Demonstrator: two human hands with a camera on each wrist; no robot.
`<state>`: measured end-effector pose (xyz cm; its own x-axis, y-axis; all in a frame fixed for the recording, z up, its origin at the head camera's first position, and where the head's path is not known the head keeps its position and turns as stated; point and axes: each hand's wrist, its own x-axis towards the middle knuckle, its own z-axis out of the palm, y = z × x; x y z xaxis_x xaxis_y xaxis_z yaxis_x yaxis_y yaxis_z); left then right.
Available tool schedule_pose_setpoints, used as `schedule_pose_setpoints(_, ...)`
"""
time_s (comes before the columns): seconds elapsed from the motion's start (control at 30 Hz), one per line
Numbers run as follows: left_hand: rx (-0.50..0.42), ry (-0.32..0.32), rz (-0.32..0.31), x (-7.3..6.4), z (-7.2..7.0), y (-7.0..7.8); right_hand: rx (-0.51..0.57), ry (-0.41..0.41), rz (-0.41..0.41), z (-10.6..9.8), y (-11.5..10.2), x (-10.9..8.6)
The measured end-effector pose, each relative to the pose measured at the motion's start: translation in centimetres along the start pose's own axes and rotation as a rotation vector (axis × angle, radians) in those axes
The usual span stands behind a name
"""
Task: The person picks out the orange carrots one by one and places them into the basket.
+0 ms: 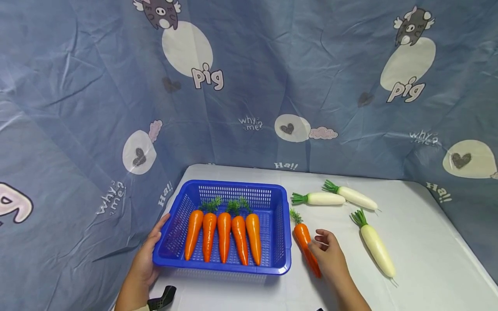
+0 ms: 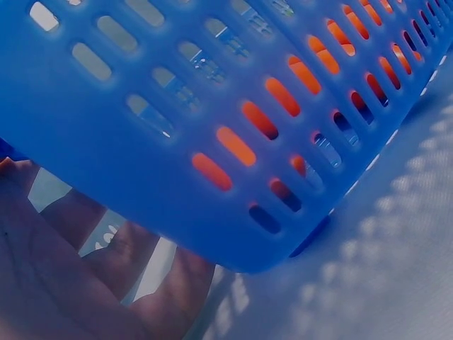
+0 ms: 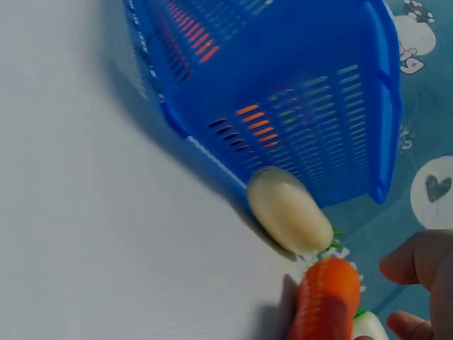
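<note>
Beside the left end of a blue plastic basket [image 1: 221, 270], my left hand [image 1: 148, 255] rests with its fingers extended along the outer side. The left wrist view shows those fingers [image 2: 180, 287] against the perforated wall, partly hidden by it. Several orange carrots [image 1: 224, 237] with leafy green tops lie side by side in the basket. Another carrot [image 1: 302, 235] lies on the table just right of it. My right hand [image 1: 330, 257] is over this carrot, its fingers loosely bent. In the right wrist view a gap shows between the visible fingers [image 3: 417, 262] and the carrot [image 3: 327, 297].
Two white radishes [image 1: 326, 198] [image 1: 355, 198] with green tops lie behind the right hand. A third radish [image 1: 377, 250] lies to its right. The white table [image 1: 428, 224] is bordered at the back and sides by a blue printed cloth [image 1: 249, 86].
</note>
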<state>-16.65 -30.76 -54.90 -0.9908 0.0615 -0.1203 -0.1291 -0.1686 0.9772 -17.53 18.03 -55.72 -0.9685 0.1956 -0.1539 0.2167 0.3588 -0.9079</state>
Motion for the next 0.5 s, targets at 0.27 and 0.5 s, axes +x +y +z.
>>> schedule_pose_setpoints(0.27, 0.017, 0.023, -0.010, -0.04, 0.05, -0.07, -0.002, 0.008, 0.004, 0.66, 0.34, -0.30)
schedule_pose_setpoints(0.5, 0.017, -0.002, 0.012, 0.00, -0.10, -0.13, -0.011, 0.000, -0.009, 0.98, 0.64, -0.10)
